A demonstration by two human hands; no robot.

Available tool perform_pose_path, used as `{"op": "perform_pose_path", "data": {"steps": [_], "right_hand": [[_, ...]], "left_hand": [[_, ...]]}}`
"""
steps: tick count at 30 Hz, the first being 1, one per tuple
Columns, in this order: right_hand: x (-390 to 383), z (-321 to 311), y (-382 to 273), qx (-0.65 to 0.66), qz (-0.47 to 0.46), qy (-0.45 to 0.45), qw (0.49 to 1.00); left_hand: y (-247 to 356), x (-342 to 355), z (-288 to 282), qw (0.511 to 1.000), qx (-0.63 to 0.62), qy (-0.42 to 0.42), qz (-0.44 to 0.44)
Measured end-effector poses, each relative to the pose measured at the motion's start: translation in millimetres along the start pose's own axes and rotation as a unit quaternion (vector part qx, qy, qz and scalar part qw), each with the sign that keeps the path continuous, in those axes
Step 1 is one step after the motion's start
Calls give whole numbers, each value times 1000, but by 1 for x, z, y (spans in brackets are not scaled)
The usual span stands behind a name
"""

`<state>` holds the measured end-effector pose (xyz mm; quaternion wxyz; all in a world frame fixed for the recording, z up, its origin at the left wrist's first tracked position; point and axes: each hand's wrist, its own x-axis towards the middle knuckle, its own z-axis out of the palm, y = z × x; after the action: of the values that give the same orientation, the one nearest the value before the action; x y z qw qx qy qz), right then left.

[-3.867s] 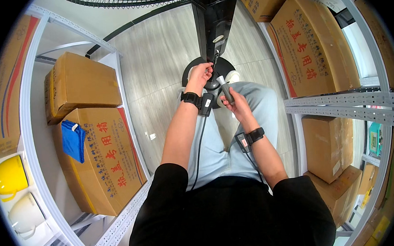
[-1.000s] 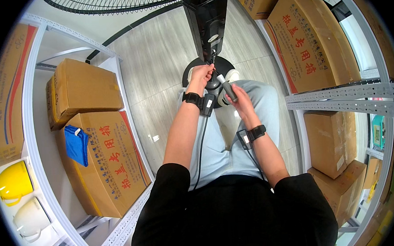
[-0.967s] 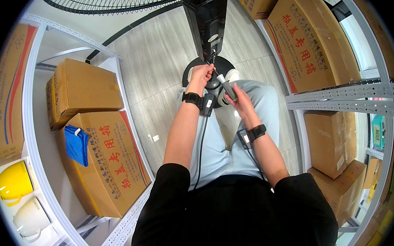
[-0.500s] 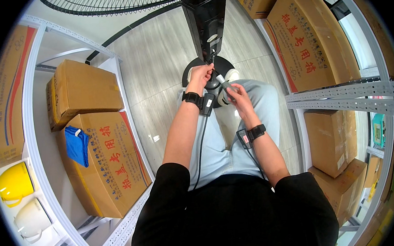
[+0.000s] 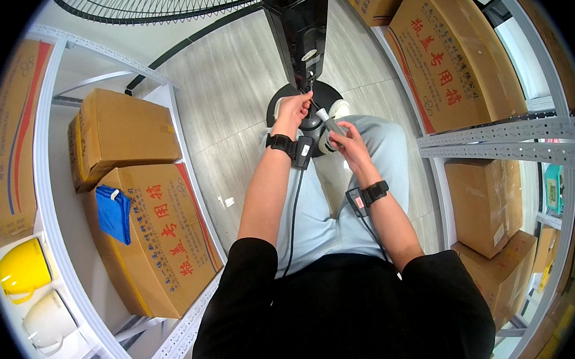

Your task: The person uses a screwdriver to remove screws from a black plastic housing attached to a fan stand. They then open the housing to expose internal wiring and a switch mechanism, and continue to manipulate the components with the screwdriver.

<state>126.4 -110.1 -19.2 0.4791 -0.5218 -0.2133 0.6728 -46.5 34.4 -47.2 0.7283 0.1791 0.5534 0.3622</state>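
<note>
The right hand [image 5: 353, 146] grips the gray screwdriver [image 5: 331, 123], near the left hand's [image 5: 293, 109] pinched fingers; can't tell what they pinch. I'd turn it slow, straight.

On our left we see a folded blue cloth [image 5: 114, 216] lying on a printed cardboard carton [image 5: 168, 251], and a yellow mug [image 5: 23, 268] beside a white mug [image 5: 50, 319]; on our right, brown boxes [image 5: 472, 202] stand stacked in a metal rack [image 5: 494, 150].

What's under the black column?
Under the black column is a round black base. The left hand, the grey-handled tool and a pale shoe cover parts of it. Whatever lies beneath the base can't be seen.
</note>
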Motion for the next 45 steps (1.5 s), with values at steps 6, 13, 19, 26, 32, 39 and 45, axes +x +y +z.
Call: {"op": "perform_pose_path", "data": {"steps": [6,13,19,26,32,39,45], "right_hand": [[7,-4,-5,86,96,-16,991],[14,-14,8,27,40,2,999],[4,0,2,12,16,5,1000],[16,-16,8,37,99,-29,994],[3,-3,4,-26,19,23,999],[4,-3,1,83,62,-28,994],[12,-17,10,67,61,-34,995]], "left_hand": [[2,3,-2,999,-26,-25,9],[4,0,2,1000,-2,-21,-4],[-5,13,-12,1000,-17,-21,12],[4,-3,4,999,-46,-28,1],[-1,0,0,1000,8,4,10],[0,2,-8,1000,-13,-24,9],[6,-14,11,1000,-24,3,10]]}}
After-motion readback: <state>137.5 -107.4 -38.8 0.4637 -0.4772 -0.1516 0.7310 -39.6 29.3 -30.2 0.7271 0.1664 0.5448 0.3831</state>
